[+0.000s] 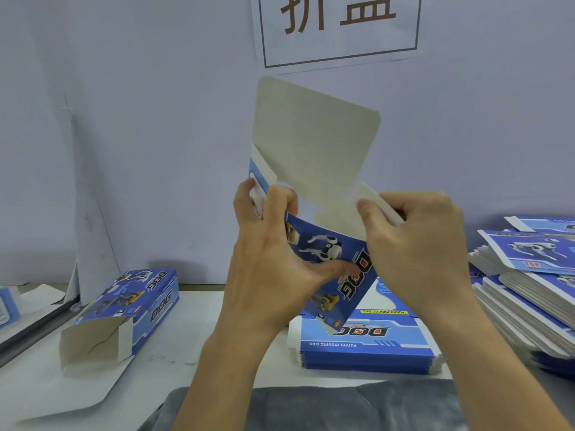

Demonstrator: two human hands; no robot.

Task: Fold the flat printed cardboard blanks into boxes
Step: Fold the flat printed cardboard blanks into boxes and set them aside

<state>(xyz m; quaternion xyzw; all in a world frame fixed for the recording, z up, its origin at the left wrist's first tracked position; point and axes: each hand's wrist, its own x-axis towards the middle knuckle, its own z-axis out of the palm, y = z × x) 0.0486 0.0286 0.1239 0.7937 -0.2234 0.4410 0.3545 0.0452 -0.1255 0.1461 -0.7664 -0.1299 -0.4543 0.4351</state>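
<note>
Both hands hold a half-opened box (pixel 326 244) up above the bench's (pixel 186 321) near edge: left hand (pixel 273 259) grips its printed side, right hand (pixel 417 244) pinches a side flap (pixel 373 200), plain lid flap upright

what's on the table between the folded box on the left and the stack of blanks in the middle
Nothing rests there: bare white table separates the folded box from the stack; the left forearm crosses above it.

Pale wall (pixel 140 119) with paper sign (pixel 339 29) behind white table (pixel 174 362).

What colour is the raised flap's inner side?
Plain off-white, unprinted; the raised flap shows best in the head view.
</note>
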